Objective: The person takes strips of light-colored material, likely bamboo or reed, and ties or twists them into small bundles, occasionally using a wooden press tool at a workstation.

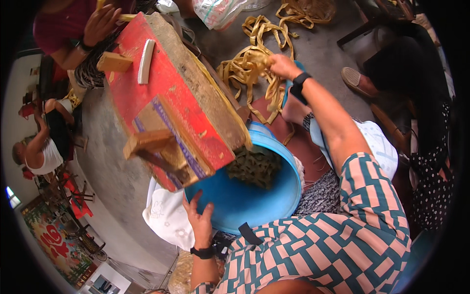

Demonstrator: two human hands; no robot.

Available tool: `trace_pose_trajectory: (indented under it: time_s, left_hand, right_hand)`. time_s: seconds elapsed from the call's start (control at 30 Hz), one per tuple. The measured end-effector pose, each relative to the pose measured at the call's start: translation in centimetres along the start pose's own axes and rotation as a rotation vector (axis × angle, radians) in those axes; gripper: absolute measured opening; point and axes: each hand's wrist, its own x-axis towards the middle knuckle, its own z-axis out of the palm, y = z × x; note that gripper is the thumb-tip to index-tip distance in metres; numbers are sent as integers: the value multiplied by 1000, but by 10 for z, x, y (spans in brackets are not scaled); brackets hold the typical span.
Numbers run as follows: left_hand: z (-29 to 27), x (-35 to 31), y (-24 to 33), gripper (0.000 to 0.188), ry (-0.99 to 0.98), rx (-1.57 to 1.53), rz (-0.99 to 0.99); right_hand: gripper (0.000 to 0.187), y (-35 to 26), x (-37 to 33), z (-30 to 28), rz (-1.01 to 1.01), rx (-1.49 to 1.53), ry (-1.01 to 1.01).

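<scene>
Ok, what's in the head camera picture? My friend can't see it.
The right-hand grip holds long yellow strips, while the left-hand grip is open at the edge of a blue tub. A red board is next to the tub.

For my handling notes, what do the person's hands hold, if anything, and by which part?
The right hand grips yellow strips by a bunched section. The left hand is beside the blue bucket; whether it holds anything cannot be told.
</scene>
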Motion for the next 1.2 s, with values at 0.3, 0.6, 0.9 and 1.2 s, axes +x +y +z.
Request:
trace_pose_trajectory:
  time_s: [0.3,0.6,0.9,1.2]
  left_hand:
    - [0,18,-27,49,-35,-234,118]
    - [22,-2,34,36,-93,-448,524]
    - [27,-47,74,35,-391,-573,674]
    - [23,-37,50,37,-192,-619,664]
  right_hand:
    - [20,-228,-83,-278,-606,786,10]
    - [33,-337,-264,-300,-607,840,154]
    - [22,-293,-304,-140,-487,862,55]
    - [24,-245,-341,-21,-432,917,-52]
